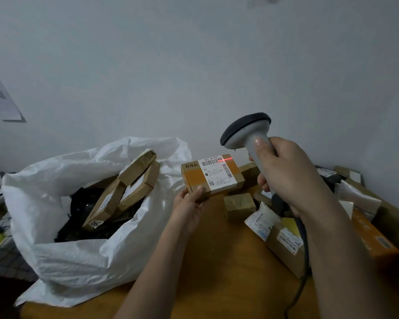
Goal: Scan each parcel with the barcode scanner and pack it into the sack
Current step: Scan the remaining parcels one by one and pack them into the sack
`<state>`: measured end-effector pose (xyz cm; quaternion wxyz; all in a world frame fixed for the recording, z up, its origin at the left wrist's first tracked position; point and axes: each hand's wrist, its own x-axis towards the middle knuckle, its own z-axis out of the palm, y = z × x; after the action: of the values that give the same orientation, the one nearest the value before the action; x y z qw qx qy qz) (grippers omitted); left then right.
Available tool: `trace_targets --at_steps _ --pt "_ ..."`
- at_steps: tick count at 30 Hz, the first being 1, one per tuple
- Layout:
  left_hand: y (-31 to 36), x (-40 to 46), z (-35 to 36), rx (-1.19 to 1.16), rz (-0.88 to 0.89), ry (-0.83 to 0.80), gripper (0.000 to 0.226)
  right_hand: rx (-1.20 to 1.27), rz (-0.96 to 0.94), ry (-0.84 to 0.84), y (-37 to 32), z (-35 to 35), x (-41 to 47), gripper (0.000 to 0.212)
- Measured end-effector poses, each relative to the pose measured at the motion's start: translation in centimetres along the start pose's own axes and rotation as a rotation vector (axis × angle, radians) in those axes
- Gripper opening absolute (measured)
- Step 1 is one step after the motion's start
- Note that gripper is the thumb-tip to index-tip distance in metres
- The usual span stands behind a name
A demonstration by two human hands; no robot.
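Wooden table point(207, 261) crowded: sack point(78, 256) left, parcels point(283, 240) right; left hand point(191, 203) pinches parcel point(212, 176); right hand point(290, 171) grips scanner point(247, 132).

An open white woven sack point(78, 249) holding flat brown cardboard parcels point(127, 194) sits left on the wooden surface point(217, 272); a heap of cardboard boxes point(286, 245) lies right.

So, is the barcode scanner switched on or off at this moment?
On. A red line from the barcode scanner, held in the right hand, lies across the label of the parcel.
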<state>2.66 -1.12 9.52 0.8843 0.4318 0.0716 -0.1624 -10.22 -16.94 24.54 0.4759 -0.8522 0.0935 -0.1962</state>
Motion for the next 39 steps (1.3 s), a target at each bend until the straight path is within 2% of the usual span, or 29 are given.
trace_targets --at_steps 4,10,18,21,24,27,30,32,36,39 --pt "1.2 -0.5 -0.2 0.018 0.047 -0.027 0.039 0.010 -0.036 0.034 -0.4 0.3 0.2 0.035" --pt "3.2 -1.8 -0.9 0.034 0.104 0.000 0.046 0.008 -0.067 -0.013 -1.6 1.8 0.8 0.038" --pt "6.6 -4.4 -3.0 0.019 0.261 0.086 0.050 0.169 -0.105 -0.066 -3.0 6.0 1.3 0.034" --pt "8.1 -5.3 -4.2 -0.053 0.419 0.203 0.058 0.218 -0.070 -0.070 -3.2 7.5 1.4 0.034" --pt "9.8 -5.7 -5.1 -0.116 0.580 0.415 0.054 0.259 -0.067 -0.096 -3.2 8.7 1.5 0.035" --pt "11.6 -5.3 -6.2 -0.178 0.601 0.587 0.053 0.271 -0.063 -0.128 -3.0 9.6 1.4 0.039" --pt "12.8 -4.8 -7.1 -0.143 0.413 0.556 0.063 0.265 -0.031 -0.152 -2.7 10.2 1.5 0.040" --pt "12.6 -4.6 -7.0 -0.114 0.327 0.513 0.058 0.249 -0.007 -0.155 -2.2 10.6 1.7 0.040" --pt "10.6 -3.8 -5.7 -0.046 0.362 0.458 0.056 0.249 0.073 -0.135 -0.2 10.5 2.2 0.042" --pt "9.0 -2.8 -4.1 0.056 0.380 0.335 0.032 0.246 0.157 -0.090 1.9 9.5 2.9 0.039"
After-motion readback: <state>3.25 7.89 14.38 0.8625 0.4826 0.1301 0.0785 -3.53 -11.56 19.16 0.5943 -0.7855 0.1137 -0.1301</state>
